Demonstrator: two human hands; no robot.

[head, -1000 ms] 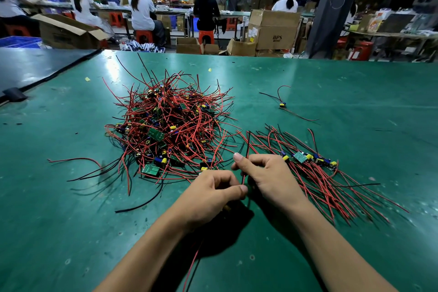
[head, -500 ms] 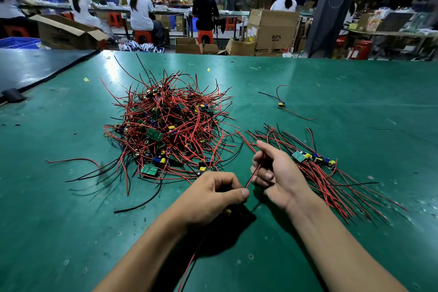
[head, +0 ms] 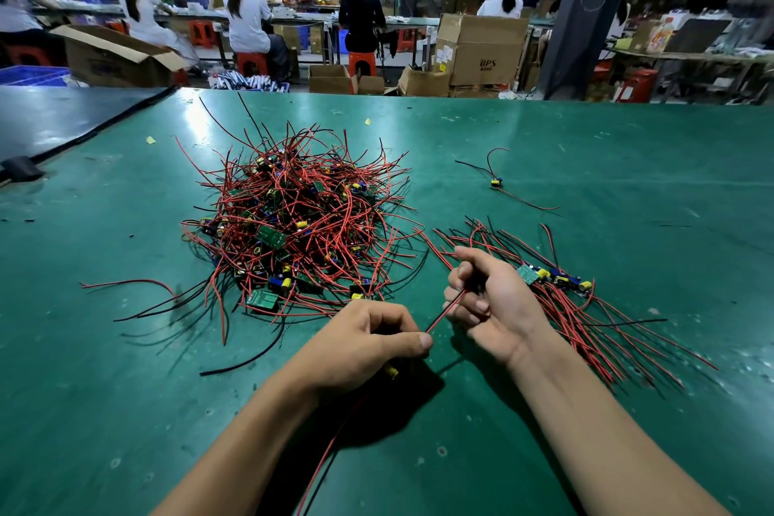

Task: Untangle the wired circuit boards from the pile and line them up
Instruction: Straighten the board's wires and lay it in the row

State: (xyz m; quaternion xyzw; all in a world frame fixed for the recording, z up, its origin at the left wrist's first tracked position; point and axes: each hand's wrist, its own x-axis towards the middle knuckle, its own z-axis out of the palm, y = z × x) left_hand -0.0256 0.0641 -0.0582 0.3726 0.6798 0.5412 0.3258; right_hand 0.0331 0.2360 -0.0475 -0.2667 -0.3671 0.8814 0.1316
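between left hand and right hand: wire | both hands' fingers pinching it

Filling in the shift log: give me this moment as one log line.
left hand: grips wired board | right hand: pinches its red wire | pile: tangled | lined-up row: right of pile

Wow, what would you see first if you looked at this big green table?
The big tangled pile of red-and-black wired circuit boards at the middle-left of the green table grabs the eye first. Nearer, the left hand and right hand hold one red wire stretched between them, with a neater row of boards lying to the right.
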